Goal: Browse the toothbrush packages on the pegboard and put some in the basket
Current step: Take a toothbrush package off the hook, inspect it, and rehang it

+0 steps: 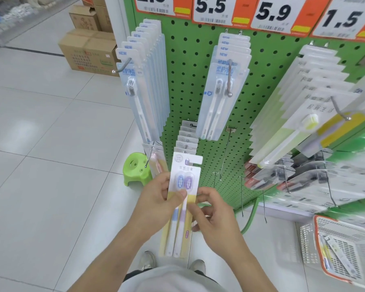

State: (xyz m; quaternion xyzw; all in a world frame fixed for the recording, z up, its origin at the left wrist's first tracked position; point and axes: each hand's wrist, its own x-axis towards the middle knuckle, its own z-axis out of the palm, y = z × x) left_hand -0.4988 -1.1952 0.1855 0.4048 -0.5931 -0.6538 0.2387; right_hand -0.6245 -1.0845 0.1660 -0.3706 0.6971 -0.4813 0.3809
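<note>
1. Where the tiled floor meets the display, stacked cardboard boxes (89,51) stand at far left, with a small green stool (137,170) nearer the foot of the green pegboard (183,85).

2. Leftmost hook: a deep row of clear toothbrush packs (143,81) marked NEW hangs edge-on to the viewer.

3. Left hand (158,199) — thumb laid across the front of the held toothbrush package (182,197), fingers curled behind its left edge, so the card is pinched at mid-height.

4. Held package: a two-brush card, blue and purple heads, upright in front of the pegboard's lower row, just below the grey-topped packs (187,140) on their hook; whether its hang tab has cleared the hook tip cannot be told.

5. Right hand (213,216) — fingers curled round the right edge of the same card, thumb on its face, steadying the lower half.

6. Centre and right hooks carry more packs (221,87); price labels (276,13) sit above.

7. Basket (343,247) — on the floor at far right, well apart from the hands, already holding at least one package (335,253).

8. Suggested handling: keep the card flat between both thumbs while reading it, draw it straight along the hook so the tab does not tear, then carry it rightward and down, releasing low inside the basket.
</note>
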